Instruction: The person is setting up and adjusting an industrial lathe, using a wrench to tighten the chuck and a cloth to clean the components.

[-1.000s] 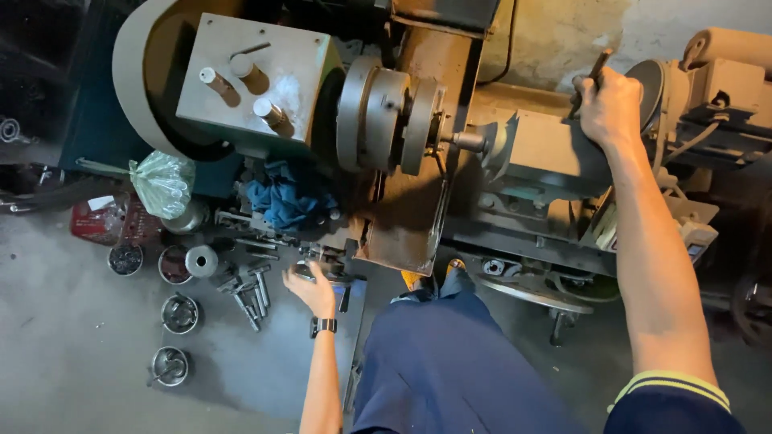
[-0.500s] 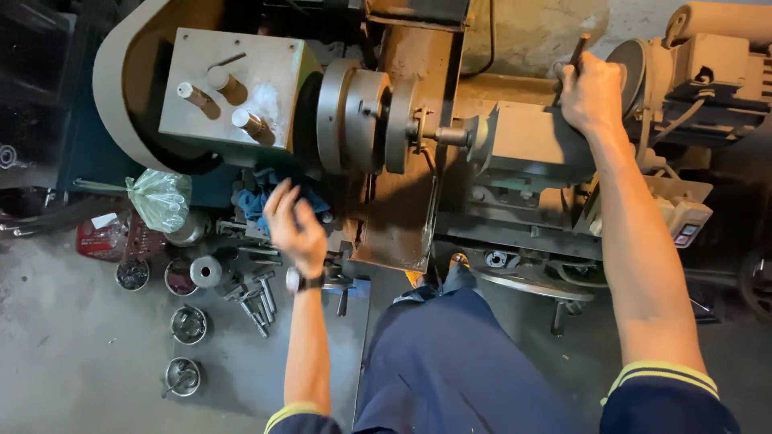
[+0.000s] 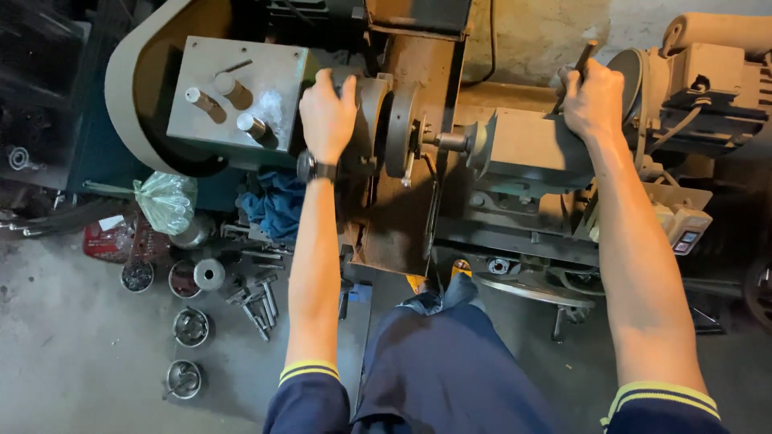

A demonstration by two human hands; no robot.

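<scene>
I stand at a lathe and look down on it. My left hand [image 3: 328, 112], with a watch on the wrist, rests on top of the round grey chuck [image 3: 376, 120] and grips it. My right hand [image 3: 593, 100] is closed around a dark lever handle [image 3: 581, 60] at the tailstock [image 3: 531, 149]. A short metal workpiece [image 3: 450, 142] sticks out between the chuck and the tailstock. The grey headstock box [image 3: 237, 96] with three knobs lies left of my left hand.
On the floor at left lie several small metal bowls [image 3: 191, 325], loose bolts and tools [image 3: 257, 301], a blue rag [image 3: 277, 205] and a green plastic bag [image 3: 166, 201]. A motor [image 3: 708, 104] sits at the right end. My legs in dark trousers [image 3: 450, 370] are below.
My left hand rose from the tools on the floor up to the chuck and took hold of it. My right hand stayed on the lever.
</scene>
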